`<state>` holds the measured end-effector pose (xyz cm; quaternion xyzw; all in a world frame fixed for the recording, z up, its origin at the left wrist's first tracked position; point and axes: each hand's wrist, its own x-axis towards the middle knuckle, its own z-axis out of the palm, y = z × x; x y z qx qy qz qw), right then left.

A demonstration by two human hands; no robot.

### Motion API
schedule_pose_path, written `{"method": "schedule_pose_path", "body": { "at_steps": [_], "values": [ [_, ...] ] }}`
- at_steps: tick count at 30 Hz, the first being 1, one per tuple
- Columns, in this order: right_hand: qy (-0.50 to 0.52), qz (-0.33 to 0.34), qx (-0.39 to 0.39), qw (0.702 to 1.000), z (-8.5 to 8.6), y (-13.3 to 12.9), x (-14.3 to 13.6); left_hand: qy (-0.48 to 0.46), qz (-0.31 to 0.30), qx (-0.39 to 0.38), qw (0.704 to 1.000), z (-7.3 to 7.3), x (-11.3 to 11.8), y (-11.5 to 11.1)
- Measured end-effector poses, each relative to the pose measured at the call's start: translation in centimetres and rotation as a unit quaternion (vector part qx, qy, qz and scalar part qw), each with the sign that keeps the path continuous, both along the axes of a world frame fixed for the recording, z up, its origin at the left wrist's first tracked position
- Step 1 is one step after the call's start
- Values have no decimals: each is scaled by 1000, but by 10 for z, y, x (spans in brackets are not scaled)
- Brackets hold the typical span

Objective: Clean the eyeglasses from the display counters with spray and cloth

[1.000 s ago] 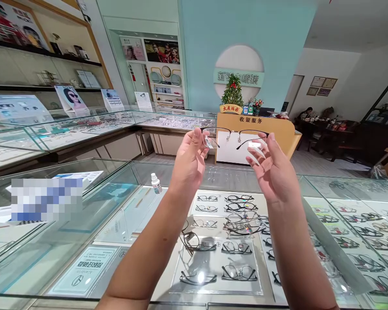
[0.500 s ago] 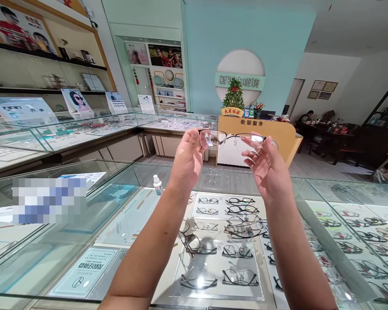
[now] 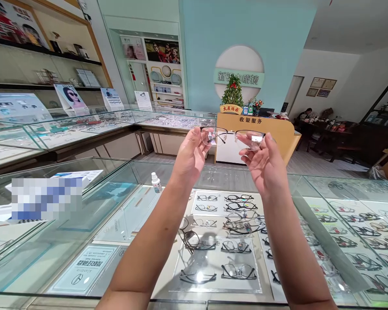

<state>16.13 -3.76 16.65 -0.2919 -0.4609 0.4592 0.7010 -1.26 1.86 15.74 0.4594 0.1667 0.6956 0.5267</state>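
Observation:
A pair of half-rim eyeglasses [image 3: 232, 131] with dark upper rims and clear lenses is held up at arm's length above the glass counter. My left hand [image 3: 192, 155] pinches its left end between thumb and fingers. At the right end, my right hand [image 3: 265, 161] grips it with the thumb on the near side, the other fingers curled loosely behind the lens. Beneath my arms, several eyeglasses [image 3: 238, 271] lie in rows inside the display case [image 3: 213, 297]. On the counter left of my left forearm stands a small white bottle [image 3: 156, 182].
A light blue sign card [image 3: 87, 269] lies at the lower left. More eyeglasses [image 3: 364, 260] fill the case on the right. Beyond the glass counters stands a yellow cashier desk [image 3: 286, 133] with a plant [image 3: 233, 92]. A person [image 3: 305, 114] sits far back at a dark table.
The eyeglasses have tilted slightly, with a dark temple tip now showing through the left lens. Both hands keep their hold, and the camera view has shifted a little.

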Motion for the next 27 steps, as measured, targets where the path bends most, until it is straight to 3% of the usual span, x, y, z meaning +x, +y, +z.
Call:
{"method": "schedule_pose_path", "body": {
  "at_steps": [5,15,27],
  "values": [
    [-8,23,-1,1000,-1,4,1,-4,-15,-5,1000,3,3,-3],
    [-29,-6,4,1000,-6,10,-1,-13,-49,-15,999,2,3,-5],
    [-117,-126,20,985,-19,28,9,-36,-37,-32,998,0,3,0]
  ]
}}
